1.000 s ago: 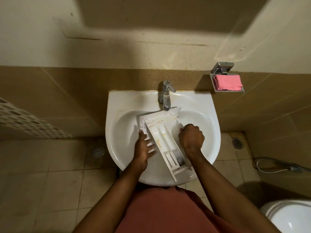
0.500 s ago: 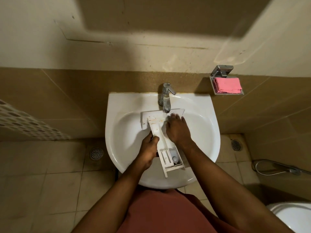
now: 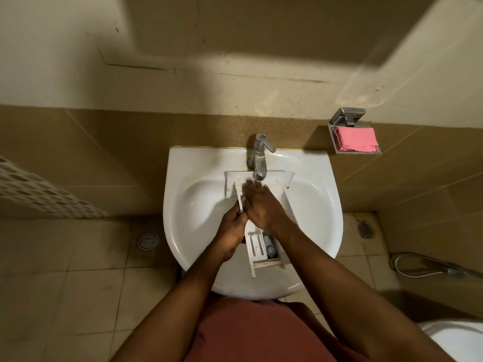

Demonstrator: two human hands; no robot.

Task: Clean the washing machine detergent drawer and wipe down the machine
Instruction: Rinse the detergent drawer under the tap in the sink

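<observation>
left grip (image 3: 231,232) curled, right grip (image 3: 262,208) flat

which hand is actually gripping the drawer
The left hand: its fingers curl round the side of the detergent drawer. The right hand lies flat on top, fingers straight, under the tap.

**Drawer in the sink, both your hands on it**

You are looking straight down into a white sink (image 3: 183,184). The detergent drawer (image 3: 257,248) lies in the basin, its wide front panel under the chrome tap (image 3: 259,158) and its narrow end toward you. Your left hand (image 3: 232,231) grips the drawer's left wall, fingers curled round it. Your right hand (image 3: 262,206) lies across the drawer's upper compartments with its fingers straight, the fingertips just below the spout. To the right, a pink cloth (image 3: 356,139) sits folded in a wall-mounted metal tray (image 3: 339,150). A floor drain (image 3: 147,240) shows on the tiles at left, and a toilet rim (image 3: 460,340) at bottom right.
</observation>
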